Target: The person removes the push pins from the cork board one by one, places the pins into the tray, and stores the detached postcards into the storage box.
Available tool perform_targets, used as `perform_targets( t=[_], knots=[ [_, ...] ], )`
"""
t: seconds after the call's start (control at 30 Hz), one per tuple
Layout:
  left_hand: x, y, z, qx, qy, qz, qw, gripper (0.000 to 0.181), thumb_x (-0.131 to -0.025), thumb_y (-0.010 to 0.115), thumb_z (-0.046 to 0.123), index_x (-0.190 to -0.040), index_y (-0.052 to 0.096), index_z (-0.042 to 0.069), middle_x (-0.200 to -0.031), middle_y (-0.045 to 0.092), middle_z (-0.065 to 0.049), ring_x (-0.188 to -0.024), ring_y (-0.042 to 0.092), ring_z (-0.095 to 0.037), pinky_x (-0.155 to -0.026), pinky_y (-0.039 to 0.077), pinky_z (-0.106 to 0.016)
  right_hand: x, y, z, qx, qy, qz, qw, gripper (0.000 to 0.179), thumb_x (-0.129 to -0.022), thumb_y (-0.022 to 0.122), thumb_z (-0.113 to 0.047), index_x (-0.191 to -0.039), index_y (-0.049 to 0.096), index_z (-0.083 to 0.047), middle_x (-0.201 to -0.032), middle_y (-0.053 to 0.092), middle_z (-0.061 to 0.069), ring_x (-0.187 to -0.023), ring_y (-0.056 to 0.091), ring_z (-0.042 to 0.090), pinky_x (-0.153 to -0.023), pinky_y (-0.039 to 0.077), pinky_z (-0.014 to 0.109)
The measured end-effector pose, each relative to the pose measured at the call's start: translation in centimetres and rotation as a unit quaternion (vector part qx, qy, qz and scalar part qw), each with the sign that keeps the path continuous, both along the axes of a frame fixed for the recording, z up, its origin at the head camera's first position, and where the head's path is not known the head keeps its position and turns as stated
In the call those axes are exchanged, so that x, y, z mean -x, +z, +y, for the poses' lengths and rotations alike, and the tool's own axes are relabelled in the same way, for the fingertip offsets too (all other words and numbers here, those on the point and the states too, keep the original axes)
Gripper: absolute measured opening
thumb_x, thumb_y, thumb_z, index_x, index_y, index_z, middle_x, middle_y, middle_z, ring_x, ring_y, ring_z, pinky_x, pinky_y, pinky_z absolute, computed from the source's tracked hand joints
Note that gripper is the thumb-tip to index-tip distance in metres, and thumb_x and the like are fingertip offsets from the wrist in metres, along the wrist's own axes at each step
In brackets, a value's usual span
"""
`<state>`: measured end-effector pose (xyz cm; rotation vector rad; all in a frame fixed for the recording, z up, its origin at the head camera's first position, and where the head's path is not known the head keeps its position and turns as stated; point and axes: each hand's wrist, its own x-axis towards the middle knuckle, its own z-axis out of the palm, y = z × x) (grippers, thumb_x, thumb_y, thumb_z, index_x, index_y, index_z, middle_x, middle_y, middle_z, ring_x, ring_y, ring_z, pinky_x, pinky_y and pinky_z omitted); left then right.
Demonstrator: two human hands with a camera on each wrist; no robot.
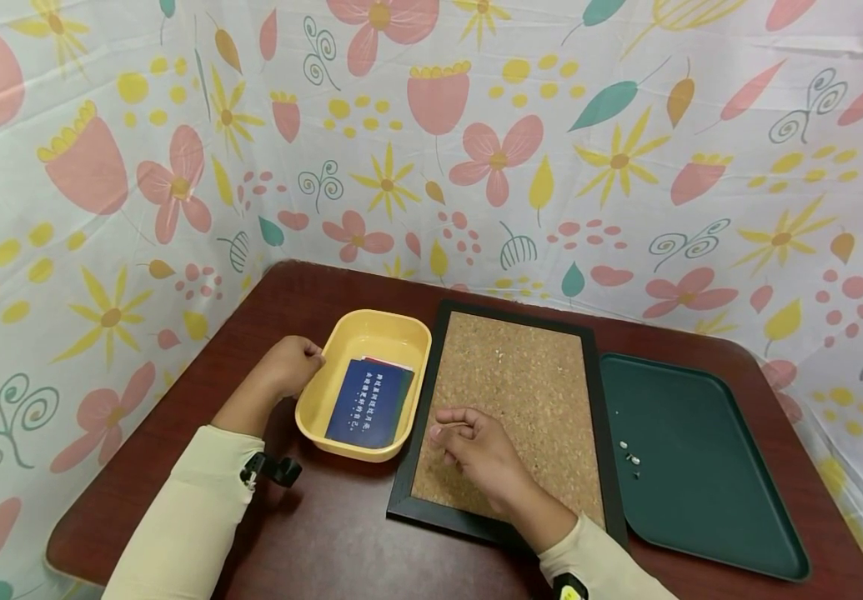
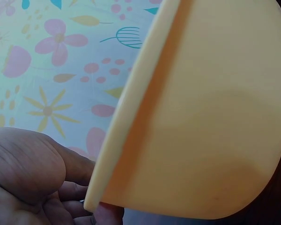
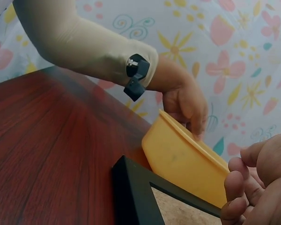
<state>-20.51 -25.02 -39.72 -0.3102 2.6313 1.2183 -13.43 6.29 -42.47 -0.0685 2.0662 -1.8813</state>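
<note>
My left hand point(image 1: 295, 365) grips the left rim of a yellow plastic basin point(image 1: 423, 350). In the left wrist view, the thumb and fingers of that left hand point(image 2: 33, 168) pinch the basin's edge point(image 2: 131, 103). Inside the basin lie dark blue cards point(image 1: 371, 404) with white writing, a red and white edge showing behind them. Above a black-framed cork board point(image 1: 521, 375) hovers my right hand point(image 1: 479, 450), fingers loosely bent, nothing visible in them. The right wrist view shows this right hand point(image 3: 264, 176) close to the basin's side point(image 3: 182, 154), apparently not touching it.
A dark green tray point(image 1: 709, 450) sits right of the cork board, with several tiny white and dark pieces point(image 1: 629, 455) near its left edge. The brown table point(image 1: 341, 517) ends at a flower-patterned curtain point(image 1: 476, 167) behind and at the left.
</note>
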Motion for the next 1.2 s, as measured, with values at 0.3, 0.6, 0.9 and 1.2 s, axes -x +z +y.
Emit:
perform_targets(
  t=[0.3,0.6,0.9,1.2],
  knots=[
    [0.1,-0.1,0.1,-0.002,0.001,-0.004,1.0000,0.031,-0.109,0.049,0.017,-0.126,0.060,-0.006,-0.107,0.065,-0.021,-0.078,0.069,-0.026,-0.061,0.057,-0.034,-0.1,-0.3,0.4,0.003,-0.004,0.000,1.0000,0.034,-0.097,0.071,-0.014,-0.125,0.062,0.003,-0.096,0.073,0.016,-0.067,0.056,0.014,-0.052,0.039,0.023],
    [-0.1,-0.2,0.2,0.030,-0.006,0.018,0.9994,0.033,-0.109,0.050,0.018,-0.128,0.061,-0.006,-0.111,0.066,-0.021,-0.088,0.069,-0.028,-0.070,0.056,-0.036,-0.3,-0.5,1.2,-0.002,-0.016,0.003,0.9999,0.033,-0.098,0.068,-0.012,-0.126,0.061,0.004,-0.093,0.072,0.012,-0.069,0.058,0.017,-0.056,0.044,0.025],
    [-0.6,-0.5,0.4,0.074,0.003,0.055,0.9957,0.045,-0.107,0.051,0.024,-0.142,0.051,-0.006,-0.129,0.062,-0.026,-0.110,0.065,-0.037,-0.088,0.054,-0.050,-0.2,-0.5,3.6,-0.049,-0.036,0.010,0.9981,0.029,-0.101,0.063,-0.014,-0.126,0.063,0.002,-0.093,0.072,0.013,-0.072,0.060,0.020,-0.056,0.043,0.024],
    [-1.7,0.1,1.2,0.140,0.003,0.066,0.9880,0.055,-0.105,0.054,0.029,-0.147,0.044,-0.006,-0.129,0.062,-0.028,-0.111,0.064,-0.040,-0.091,0.052,-0.055,-0.1,-0.1,6.9,-0.098,-0.051,0.014,0.9937,0.031,-0.104,0.059,-0.017,-0.130,0.062,-0.001,-0.094,0.072,0.011,-0.074,0.060,0.019,-0.055,0.043,0.025]
  ],
)
